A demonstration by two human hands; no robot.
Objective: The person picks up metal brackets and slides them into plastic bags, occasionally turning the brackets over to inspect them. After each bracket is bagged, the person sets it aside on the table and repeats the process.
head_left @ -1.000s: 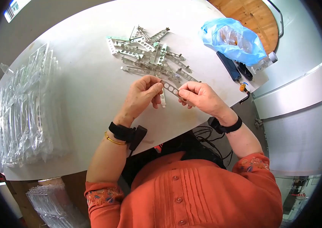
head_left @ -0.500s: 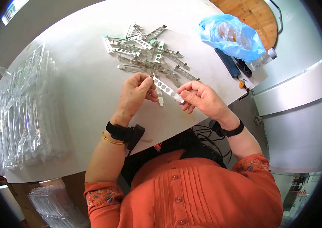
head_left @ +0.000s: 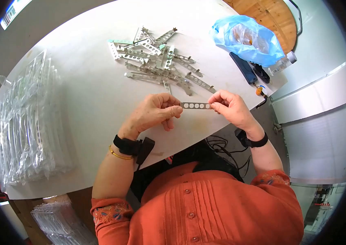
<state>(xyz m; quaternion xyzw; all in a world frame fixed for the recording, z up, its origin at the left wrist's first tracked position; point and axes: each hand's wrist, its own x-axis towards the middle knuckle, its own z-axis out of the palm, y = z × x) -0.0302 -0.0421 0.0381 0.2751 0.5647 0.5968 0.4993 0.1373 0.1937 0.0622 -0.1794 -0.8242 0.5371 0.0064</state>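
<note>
A flat metal strip (head_left: 196,105) with a row of round holes is stretched level between my two hands, just above the table's near part. My left hand (head_left: 158,110) pinches its left end, thumb bent over the fingers. At the other end, the thumb and fingertips of my right hand (head_left: 230,105) grip it. Both tips of the strip are covered by fingers. Beyond my hands lies a loose pile of similar perforated metal strips (head_left: 156,57), some with small dark clips at their ends.
On the left of the white table (head_left: 87,81) stands a stack of clear plastic packs (head_left: 34,126). At the back right are a blue plastic bag (head_left: 222,34), a dark phone-like slab (head_left: 243,67) and a clear bottle (head_left: 284,64). More clear packs (head_left: 60,222) sit below the table.
The held strip has turned from slanting to nearly level and come slightly nearer to me. My left hand moved right and down; my right hand shifted a little right.
</note>
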